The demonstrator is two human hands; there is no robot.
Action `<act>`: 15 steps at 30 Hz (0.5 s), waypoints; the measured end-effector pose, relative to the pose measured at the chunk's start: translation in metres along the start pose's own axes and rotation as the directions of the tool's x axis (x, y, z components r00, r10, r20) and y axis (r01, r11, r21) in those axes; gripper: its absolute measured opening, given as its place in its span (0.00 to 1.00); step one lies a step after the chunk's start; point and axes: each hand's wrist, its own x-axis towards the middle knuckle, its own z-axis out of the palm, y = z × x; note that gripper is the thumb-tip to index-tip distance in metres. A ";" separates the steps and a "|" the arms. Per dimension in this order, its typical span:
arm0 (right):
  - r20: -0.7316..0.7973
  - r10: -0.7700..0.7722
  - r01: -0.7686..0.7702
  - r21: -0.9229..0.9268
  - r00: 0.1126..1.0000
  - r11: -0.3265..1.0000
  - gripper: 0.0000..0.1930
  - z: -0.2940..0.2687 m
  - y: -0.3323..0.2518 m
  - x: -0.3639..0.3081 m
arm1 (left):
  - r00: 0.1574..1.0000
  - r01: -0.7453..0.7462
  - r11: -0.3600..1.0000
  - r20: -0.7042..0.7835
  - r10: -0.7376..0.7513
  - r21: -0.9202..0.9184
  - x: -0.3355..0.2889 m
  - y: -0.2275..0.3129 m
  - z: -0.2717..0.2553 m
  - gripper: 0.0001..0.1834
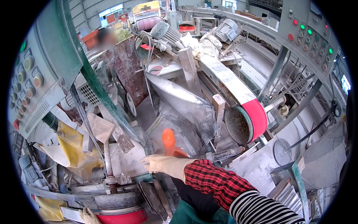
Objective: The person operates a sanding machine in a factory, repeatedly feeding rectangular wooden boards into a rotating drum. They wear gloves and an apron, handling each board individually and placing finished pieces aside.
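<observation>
My right hand, in a cream rubber glove, reaches left across the middle above the floor. Its fingers are stretched out loosely and I see nothing held in them. A red-and-black checked sleeve covers that forearm. Below the hand stands an upright stack of thin boards. At the lower left edge, my left hand, gloved alike, is partly cut off. Its visible fingers are extended beside a flat pale strip, close to a red belt on a drum; contact cannot be made out.
Control panels with buttons stand at left and right. A second red belt wraps an open drum on the right. An orange boot, wooden posts, a bent metal sheet and a yellow cloth surround me. Another person is at the back left.
</observation>
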 end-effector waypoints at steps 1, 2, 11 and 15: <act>-0.003 -0.003 0.003 0.001 1.000 1.000 0.29 0.000 -0.001 -0.001 | 1.000 -0.005 1.000 -0.009 0.005 -0.003 0.000 -0.002 0.002 0.22; -0.006 -0.006 0.006 0.002 1.000 1.000 0.29 0.000 -0.004 -0.002 | 1.000 -0.010 1.000 -0.019 0.009 -0.006 -0.001 -0.003 0.003 0.22; 0.004 -0.029 0.029 0.038 1.000 0.999 0.29 0.002 -0.007 -0.001 | 0.991 -0.054 0.982 -0.131 0.030 -0.180 -0.008 0.002 0.001 0.23; -0.018 -0.041 0.043 0.142 0.999 0.989 0.27 0.011 -0.007 0.005 | 0.969 0.136 0.749 -0.069 -0.237 -0.649 -0.012 0.005 0.000 0.21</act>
